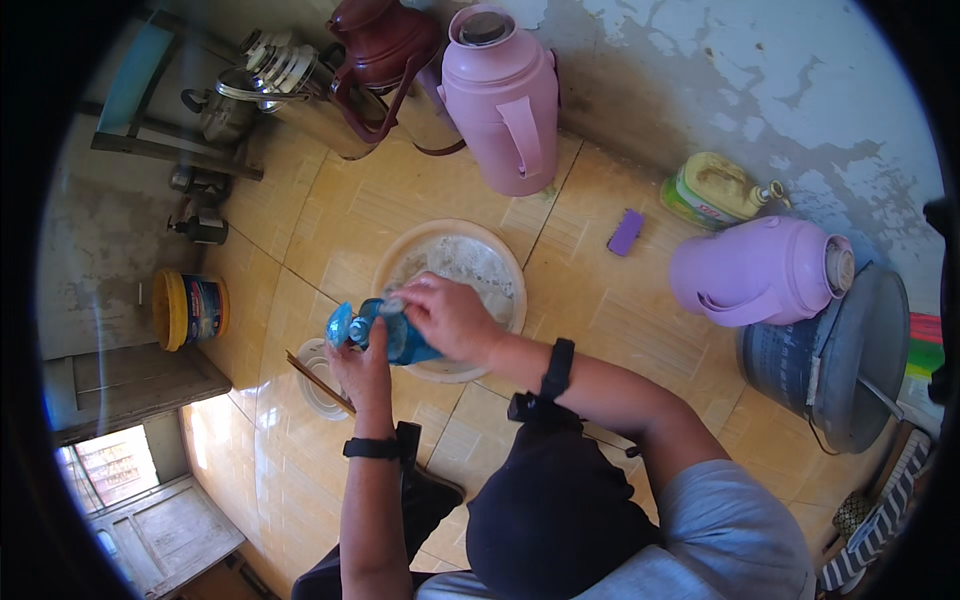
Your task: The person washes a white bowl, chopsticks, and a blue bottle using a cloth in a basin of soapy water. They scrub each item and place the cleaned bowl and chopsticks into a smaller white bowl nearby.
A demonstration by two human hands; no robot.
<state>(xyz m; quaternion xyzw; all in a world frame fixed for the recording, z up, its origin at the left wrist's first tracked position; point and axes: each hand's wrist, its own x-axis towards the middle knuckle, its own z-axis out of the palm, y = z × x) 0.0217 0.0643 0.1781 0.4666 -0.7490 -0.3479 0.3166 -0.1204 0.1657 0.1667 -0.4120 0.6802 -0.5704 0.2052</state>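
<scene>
My left hand [361,371] grips a translucent blue plastic bottle [412,345] near its neck. The bottle lies tilted over the left front rim of a beige basin [518,270]. Its blue domed cap [339,325] stands at the left end, beside my left fingers. In my right hand [454,319] is a small pale wad [391,306], perhaps a cloth or scrubber, pressed against the bottle's upper side; its material is blurred. Foamy soapy water [457,251] fills the basin, partly hidden by my right hand and the bottle.
A clear plastic lid or dish [315,390] with chopsticks [319,382] lies left of the basin. Beyond it stand a pink thermos flask [499,112] and a maroon one [386,45]. Rightward are a purple sponge [625,232], detergent jug [709,191], lilac thermos [750,270] and dark bucket [780,367].
</scene>
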